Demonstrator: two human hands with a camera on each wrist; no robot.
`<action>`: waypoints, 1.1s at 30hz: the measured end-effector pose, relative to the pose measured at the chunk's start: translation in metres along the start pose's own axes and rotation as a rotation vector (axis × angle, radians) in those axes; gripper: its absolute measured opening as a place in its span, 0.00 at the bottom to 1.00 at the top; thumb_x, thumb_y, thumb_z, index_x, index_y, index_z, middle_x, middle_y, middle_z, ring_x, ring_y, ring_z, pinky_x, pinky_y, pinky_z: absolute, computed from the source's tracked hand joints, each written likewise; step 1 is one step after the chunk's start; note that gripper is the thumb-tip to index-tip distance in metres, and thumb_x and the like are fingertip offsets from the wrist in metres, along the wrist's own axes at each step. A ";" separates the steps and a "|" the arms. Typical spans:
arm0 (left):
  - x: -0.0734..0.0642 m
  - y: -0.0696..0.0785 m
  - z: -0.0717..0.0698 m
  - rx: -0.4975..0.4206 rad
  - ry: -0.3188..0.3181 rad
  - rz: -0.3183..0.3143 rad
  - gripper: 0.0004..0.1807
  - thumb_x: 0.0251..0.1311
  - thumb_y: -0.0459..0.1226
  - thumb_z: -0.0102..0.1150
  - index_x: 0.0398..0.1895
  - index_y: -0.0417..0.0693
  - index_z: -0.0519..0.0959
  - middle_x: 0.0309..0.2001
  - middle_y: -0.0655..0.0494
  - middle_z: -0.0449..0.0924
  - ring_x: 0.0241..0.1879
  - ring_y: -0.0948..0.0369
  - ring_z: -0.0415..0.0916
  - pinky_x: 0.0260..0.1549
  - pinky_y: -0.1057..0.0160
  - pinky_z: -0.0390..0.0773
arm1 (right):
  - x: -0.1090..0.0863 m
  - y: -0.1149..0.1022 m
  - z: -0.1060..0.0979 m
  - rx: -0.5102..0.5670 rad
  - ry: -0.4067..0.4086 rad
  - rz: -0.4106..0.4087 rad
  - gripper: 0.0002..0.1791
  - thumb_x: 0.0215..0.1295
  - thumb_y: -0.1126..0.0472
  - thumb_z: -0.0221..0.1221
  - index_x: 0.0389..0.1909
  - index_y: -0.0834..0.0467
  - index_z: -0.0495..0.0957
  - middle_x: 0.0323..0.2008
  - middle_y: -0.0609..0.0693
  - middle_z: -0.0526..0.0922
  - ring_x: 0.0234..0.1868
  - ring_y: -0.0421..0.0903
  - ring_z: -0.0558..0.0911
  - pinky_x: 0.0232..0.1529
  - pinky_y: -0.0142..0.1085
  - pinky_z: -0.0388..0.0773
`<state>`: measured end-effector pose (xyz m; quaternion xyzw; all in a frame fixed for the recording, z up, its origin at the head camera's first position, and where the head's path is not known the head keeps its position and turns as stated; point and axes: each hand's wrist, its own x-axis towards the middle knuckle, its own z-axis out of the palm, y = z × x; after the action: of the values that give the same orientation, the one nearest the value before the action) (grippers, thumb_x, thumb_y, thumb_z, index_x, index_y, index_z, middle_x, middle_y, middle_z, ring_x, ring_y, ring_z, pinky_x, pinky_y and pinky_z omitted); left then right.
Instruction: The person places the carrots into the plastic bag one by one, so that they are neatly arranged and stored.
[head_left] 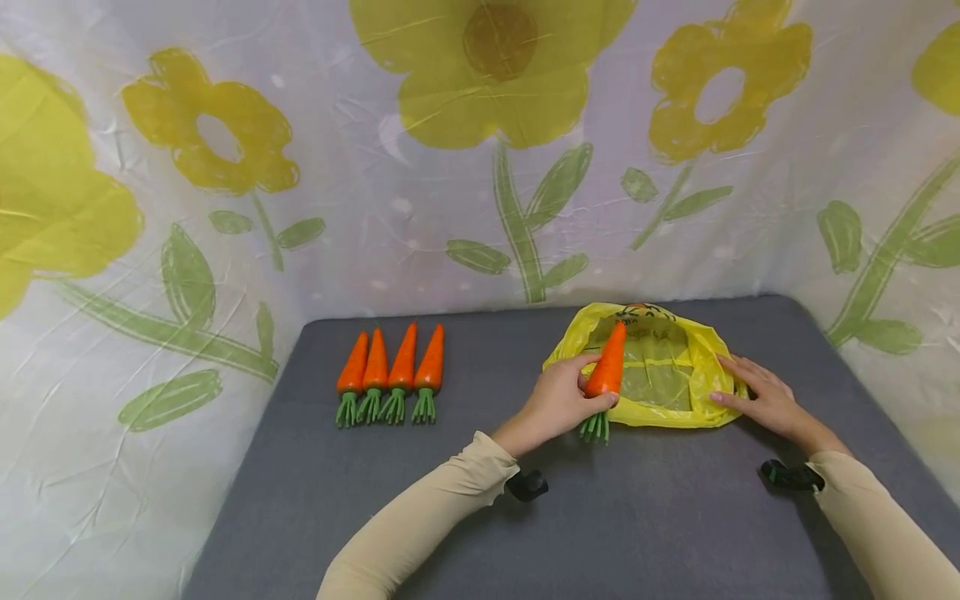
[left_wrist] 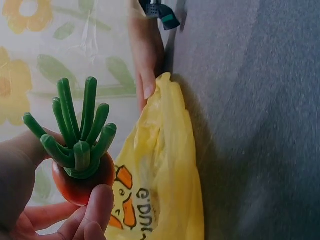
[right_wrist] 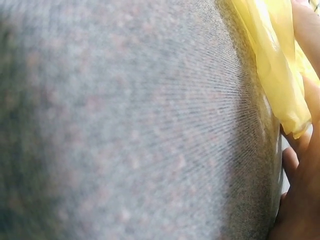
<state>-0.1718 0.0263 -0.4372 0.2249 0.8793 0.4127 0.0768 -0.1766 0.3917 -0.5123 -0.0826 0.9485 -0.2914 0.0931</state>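
Observation:
An orange carrot with a green stem tuft point(head_left: 609, 367) is gripped in my left hand point(head_left: 557, 402), thumb on one side and fingers on the other. It points away from me, overlapping the left part of a yellow plastic bag's mouth in the head view. In the left wrist view the carrot's green stems point(left_wrist: 80, 130) face the camera. The yellow plastic bag point(head_left: 716, 408) lies with its mouth spread wide, showing its inside. At its right rim, my right hand point(head_left: 772, 404) holds the edge between thumb and fingers. The right wrist view shows a yellow fold point(right_wrist: 280, 85) beside those fingers.
Several more carrots point(head_left: 403, 362) lie side by side on the left of the grey table point(head_left: 480, 500), tips pointing away. Behind the table hangs a pale cloth point(head_left: 390, 250) printed with yellow flowers. Dark wrist devices point(head_left: 527, 486) sit below both hands.

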 end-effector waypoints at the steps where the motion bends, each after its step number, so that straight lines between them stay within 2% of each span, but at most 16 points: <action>1: 0.000 0.001 0.002 0.000 -0.005 0.002 0.34 0.58 0.47 0.69 0.68 0.53 0.71 0.27 0.59 0.82 0.19 0.69 0.73 0.21 0.71 0.74 | 0.000 0.000 0.000 -0.001 0.001 -0.001 0.47 0.70 0.41 0.54 0.79 0.57 0.43 0.76 0.72 0.45 0.74 0.77 0.43 0.62 0.76 0.37; 10: 0.008 0.009 0.022 0.004 -0.029 -0.009 0.35 0.57 0.48 0.69 0.68 0.53 0.71 0.23 0.63 0.78 0.17 0.69 0.72 0.20 0.71 0.73 | -0.001 0.000 0.001 -0.002 0.007 -0.007 0.47 0.70 0.42 0.55 0.79 0.57 0.44 0.76 0.72 0.46 0.74 0.77 0.44 0.62 0.76 0.37; 23: 0.027 0.025 0.048 0.041 -0.052 -0.025 0.33 0.57 0.51 0.69 0.66 0.53 0.73 0.27 0.63 0.81 0.20 0.71 0.72 0.22 0.73 0.72 | -0.001 -0.001 0.000 -0.006 0.014 0.002 0.47 0.70 0.41 0.55 0.79 0.57 0.45 0.76 0.72 0.46 0.74 0.77 0.44 0.62 0.75 0.37; 33: 0.047 0.037 0.069 0.050 -0.048 -0.069 0.32 0.56 0.52 0.68 0.63 0.55 0.75 0.38 0.62 0.85 0.25 0.72 0.73 0.25 0.74 0.72 | 0.001 0.000 0.001 -0.002 0.005 0.017 0.47 0.70 0.40 0.54 0.79 0.57 0.44 0.77 0.71 0.44 0.74 0.76 0.42 0.62 0.75 0.36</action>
<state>-0.1793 0.1161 -0.4509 0.2061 0.8946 0.3820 0.1065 -0.1771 0.3911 -0.5130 -0.0737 0.9497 -0.2898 0.0933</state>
